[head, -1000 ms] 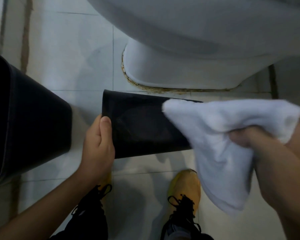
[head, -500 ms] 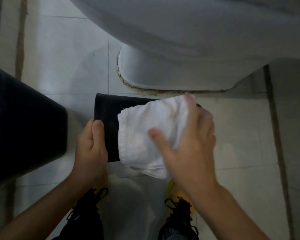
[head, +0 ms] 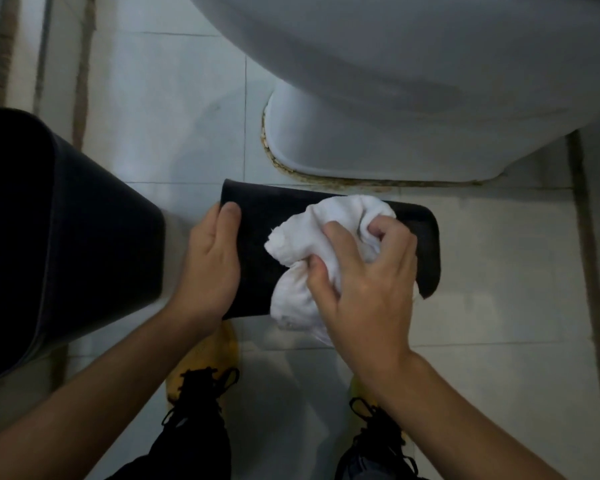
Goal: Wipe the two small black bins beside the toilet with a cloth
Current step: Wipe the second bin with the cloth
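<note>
Black plastic, lying on its side on the tiled floor (head: 492,265) just in front of the toilet base (head: 378,147), at about 12 o'clock from the yellow shoes (head: 205,355): that's the smaller bin (head: 257,216), and it looks like it's mid-wipe. The right hand (head: 368,289) has a white cloth (head: 291,292) bunched up in a closed fist and pressed onto the bin's upward-facing side, fingers curled tight into the fabric. The left hand (head: 212,268) is clamped around the bin's left end, thumb on top, fingers tucked out of sight, basically pinning it. The bigger black bin (head: 84,244) stands upright at 9 o'clock, a small gap away, nobody touching it. My guess: the next move is rolling this one to reach its other faces, then shifting over to the big bin.
</note>
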Motion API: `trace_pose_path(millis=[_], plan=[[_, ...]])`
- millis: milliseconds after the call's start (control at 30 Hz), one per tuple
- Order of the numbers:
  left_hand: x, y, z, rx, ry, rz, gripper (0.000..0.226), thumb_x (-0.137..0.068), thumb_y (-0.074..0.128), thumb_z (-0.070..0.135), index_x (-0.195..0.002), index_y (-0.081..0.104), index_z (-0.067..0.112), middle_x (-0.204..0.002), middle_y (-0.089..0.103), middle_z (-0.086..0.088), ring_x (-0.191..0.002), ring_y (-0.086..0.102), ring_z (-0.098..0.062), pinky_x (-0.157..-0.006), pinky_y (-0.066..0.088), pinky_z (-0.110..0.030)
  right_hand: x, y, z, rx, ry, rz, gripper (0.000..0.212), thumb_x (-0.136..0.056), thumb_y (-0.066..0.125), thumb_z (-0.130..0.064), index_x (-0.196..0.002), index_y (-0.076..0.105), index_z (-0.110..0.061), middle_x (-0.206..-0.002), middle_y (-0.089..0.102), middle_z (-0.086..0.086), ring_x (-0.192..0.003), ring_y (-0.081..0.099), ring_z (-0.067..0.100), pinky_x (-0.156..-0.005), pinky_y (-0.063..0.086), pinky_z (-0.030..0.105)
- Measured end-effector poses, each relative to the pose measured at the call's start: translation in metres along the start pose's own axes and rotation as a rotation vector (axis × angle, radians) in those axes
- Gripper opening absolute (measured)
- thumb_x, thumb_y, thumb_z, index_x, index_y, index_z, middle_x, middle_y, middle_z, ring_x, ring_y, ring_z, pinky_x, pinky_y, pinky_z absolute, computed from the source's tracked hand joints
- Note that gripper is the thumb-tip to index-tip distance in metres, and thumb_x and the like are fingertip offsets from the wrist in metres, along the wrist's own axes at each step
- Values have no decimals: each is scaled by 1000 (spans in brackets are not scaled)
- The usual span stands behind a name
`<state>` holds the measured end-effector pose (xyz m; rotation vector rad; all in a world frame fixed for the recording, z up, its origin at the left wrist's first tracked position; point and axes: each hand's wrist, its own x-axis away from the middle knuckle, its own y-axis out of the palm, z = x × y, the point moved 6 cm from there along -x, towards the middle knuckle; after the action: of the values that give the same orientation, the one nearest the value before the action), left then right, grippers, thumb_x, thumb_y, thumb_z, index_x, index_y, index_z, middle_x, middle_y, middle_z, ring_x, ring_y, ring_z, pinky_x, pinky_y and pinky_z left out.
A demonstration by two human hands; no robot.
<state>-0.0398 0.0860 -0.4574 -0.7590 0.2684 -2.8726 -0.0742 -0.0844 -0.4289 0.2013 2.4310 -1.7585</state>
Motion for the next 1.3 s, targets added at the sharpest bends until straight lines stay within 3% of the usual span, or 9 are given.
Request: trace_pose_path(millis=[133,233,400,500,633,767,1000,1167,1300], plan=[[-1,-3,0,-33,137,-75,32,-105,38,9,-74,48,10,-59,55,6,-54,51,-4,-50,45,-23,5,10,-43,-62,-157,-34,37,-90,55,-39,-125,52,-25,-117,44,18,-97,53,36,-73,49,50],[2,-7,-2,-1,135,-58,36,-106,36,16,-73,52,14,-59,59,6,-55,55,-4,-49,46,-20,0,9,-33,-104,-234,-9,34,-88,58,-37,-120,52,-25,-115,41,14,-95,53,35,-72,49,48],[-1,-2,-2,-61,52,-8,37,-105,30,37,-87,60,24,-79,65,8,-73,63,-2,-60,50,-17,-18,-13,83,-59,222,33,29,-90,58,-40,-117,53,-30,-117,41,12,-100,47,28,-77,53,49],[-2,0,2,-85,80,1,36,-105,29,37,-89,59,25,-84,63,5,-76,63,-3,-66,49,-22,-21,-18,96,-39,304,56,31,-91,58,-39,-117,61,-22,-112,43,14,-98,46,28,-77,52,45],[0,-2,-1,-76,125,13,37,-106,34,26,-81,56,10,-72,63,2,-66,61,-16,-59,51,-29,-6,-2,2,-69,-8,24,32,-87,57,-38,-116,62,-25,-111,52,19,-94,54,37,-74,51,46],[3,-7,-9,-63,146,-23,37,-106,36,19,-73,50,7,-60,57,3,-54,54,-8,-50,46,-22,-4,9,-29,-62,-282,-24,31,-88,60,-37,-116,65,-25,-109,55,18,-91,54,33,-71,51,44],[3,-2,-5,-97,92,26,38,-106,30,34,-83,58,21,-77,61,4,-69,60,-2,-64,49,-24,-26,-17,97,-32,397,73,35,-92,57,-40,-119,62,-19,-115,46,15,-98,48,27,-73,49,37],[3,-4,-9,-59,101,33,39,-106,34,30,-91,60,5,-84,63,-16,-79,63,-28,-69,53,-47,-21,-1,0,-71,32,12,34,-89,55,-38,-117,66,-22,-111,52,18,-98,49,32,-77,44,40],[16,-7,-14,-44,143,-30,40,-103,39,35,-92,57,1,-80,62,-21,-70,61,-33,-61,52,-47,-54,13,-46,-143,-191,-82,31,-91,55,-42,-114,66,-24,-109,51,9,-96,46,23,-76,42,35]])
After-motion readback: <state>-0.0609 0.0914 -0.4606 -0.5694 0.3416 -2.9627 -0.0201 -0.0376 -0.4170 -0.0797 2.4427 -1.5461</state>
